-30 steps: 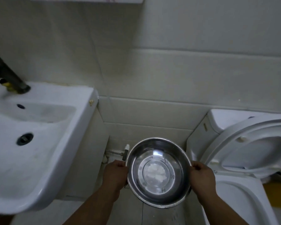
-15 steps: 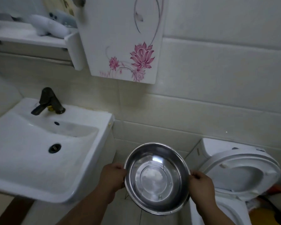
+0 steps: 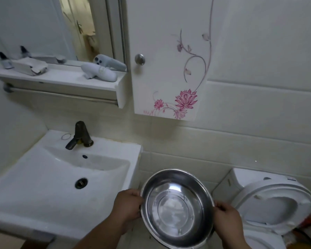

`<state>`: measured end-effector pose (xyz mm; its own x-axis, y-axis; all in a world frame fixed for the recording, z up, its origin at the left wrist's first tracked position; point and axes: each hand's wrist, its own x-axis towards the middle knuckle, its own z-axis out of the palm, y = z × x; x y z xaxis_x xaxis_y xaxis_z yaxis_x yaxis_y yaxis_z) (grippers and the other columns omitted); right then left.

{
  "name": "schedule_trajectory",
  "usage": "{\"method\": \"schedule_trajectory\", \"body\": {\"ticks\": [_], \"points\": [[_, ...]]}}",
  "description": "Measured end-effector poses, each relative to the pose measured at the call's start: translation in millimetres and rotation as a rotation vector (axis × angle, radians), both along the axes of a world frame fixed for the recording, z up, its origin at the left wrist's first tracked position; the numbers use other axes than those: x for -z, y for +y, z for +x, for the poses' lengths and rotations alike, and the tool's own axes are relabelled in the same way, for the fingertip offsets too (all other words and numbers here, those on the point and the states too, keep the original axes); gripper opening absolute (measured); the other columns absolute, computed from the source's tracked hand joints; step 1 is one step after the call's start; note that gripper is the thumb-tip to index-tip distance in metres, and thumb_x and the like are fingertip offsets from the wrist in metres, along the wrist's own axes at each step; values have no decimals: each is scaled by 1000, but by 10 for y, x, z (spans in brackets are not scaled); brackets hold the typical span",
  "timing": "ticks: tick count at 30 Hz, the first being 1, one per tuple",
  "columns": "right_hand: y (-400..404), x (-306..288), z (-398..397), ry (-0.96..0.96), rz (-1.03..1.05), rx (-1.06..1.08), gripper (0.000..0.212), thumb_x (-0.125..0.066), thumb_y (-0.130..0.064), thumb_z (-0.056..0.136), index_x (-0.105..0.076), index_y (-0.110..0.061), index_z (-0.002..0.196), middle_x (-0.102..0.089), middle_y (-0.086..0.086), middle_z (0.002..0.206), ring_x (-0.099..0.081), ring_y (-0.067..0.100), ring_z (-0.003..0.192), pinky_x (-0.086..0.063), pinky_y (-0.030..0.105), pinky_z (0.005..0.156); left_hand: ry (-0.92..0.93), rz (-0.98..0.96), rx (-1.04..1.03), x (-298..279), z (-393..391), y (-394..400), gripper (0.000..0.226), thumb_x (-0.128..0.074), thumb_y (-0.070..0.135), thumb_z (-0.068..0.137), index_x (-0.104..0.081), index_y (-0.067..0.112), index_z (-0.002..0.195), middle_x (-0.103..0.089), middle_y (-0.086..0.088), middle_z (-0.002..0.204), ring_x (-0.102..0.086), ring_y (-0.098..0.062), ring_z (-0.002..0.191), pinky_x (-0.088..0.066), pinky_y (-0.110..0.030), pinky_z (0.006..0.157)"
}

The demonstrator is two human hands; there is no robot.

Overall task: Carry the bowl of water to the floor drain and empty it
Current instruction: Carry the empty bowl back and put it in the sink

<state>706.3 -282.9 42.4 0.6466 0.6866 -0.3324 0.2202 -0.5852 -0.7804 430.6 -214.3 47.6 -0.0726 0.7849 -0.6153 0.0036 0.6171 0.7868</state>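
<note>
**A:** Stainless steel bowl (image 3: 177, 209) is gripped by its rim on both sides, left hand (image 3: 127, 203) and right hand (image 3: 226, 219) each closed on it, held low between the sink (image 3: 43, 178) and the toilet (image 3: 269, 203). Carrying step, by the looks of it.

**B:** Agreed, though water can't really be made out inside. No floor drain is seen, so it has to be found and the bowl tipped there.

**A:** Room-wise: tiled wall, flowered cabinet (image 3: 169, 69), a cluttered shelf (image 3: 61, 78) under the mirror. Barely any floor is shown.

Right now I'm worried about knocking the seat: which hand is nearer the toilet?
Right. The right hand grips the bowl rim beside the toilet; the left hand holds the opposite rim, by the sink.
</note>
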Motion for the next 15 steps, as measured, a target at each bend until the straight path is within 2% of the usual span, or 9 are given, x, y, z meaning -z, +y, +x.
{"method": "schedule_trajectory", "body": {"ticks": [4, 7, 9, 11, 13, 15], "points": [[-49, -96, -434, 55, 13, 56, 16, -71, -12, 77, -79, -19, 64, -73, 2, 56, -68, 24, 64, -55, 33, 69, 3, 20, 59, -63, -363, 146, 19, -59, -4, 63, -74, 7, 63, -67, -18, 65, -64, -28, 59, -57, -36, 60], [-78, -130, -734, 109, -11, 79, 14, -71, -13, 74, -78, -19, 64, -70, 7, 53, -60, 22, 54, -52, 31, 63, 24, 32, 99, -89, -618, 241, 18, -59, -8, 71, -74, -2, 77, -69, -19, 69, -66, -30, 64, -59, -38, 62], [-47, -163, -873, 136, -28, 75, 10, -69, -17, 67, -79, -19, 65, -71, 8, 53, -61, 20, 50, -52, 31, 58, 23, 40, 101, -128, -756, 284, 19, -58, -10, 73, -74, -5, 82, -70, -20, 72, -67, -30, 66, -60, -39, 64], [-9, -186, -1007, 158, -51, 57, 19, -66, -24, 57, -81, -20, 68, -73, 11, 55, -64, 18, 46, -55, 32, 53, 5, 35, 97, -154, -941, 325, 20, -58, -12, 76, -74, -6, 86, -70, -21, 76, -67, -31, 67, -61, -38, 63], [19, -173, -1109, 164, -73, 23, 26, -64, -25, 54, -82, -22, 72, -74, 10, 58, -69, 19, 47, -61, 37, 55, 1, 26, 84, -178, -1122, 340, 21, -56, -13, 77, -74, -8, 87, -70, -22, 77, -66, -30, 68, -61, -37, 61], [52, -144, -1165, 152, -90, 6, 26, -64, -23, 58, -82, -27, 76, -76, 7, 60, -74, 23, 55, -67, 46, 65, 1, 12, 73, -173, -1251, 343, 20, -56, -14, 76, -71, -13, 89, -68, -21, 75, -64, -29, 67, -61, -35, 59]]}}
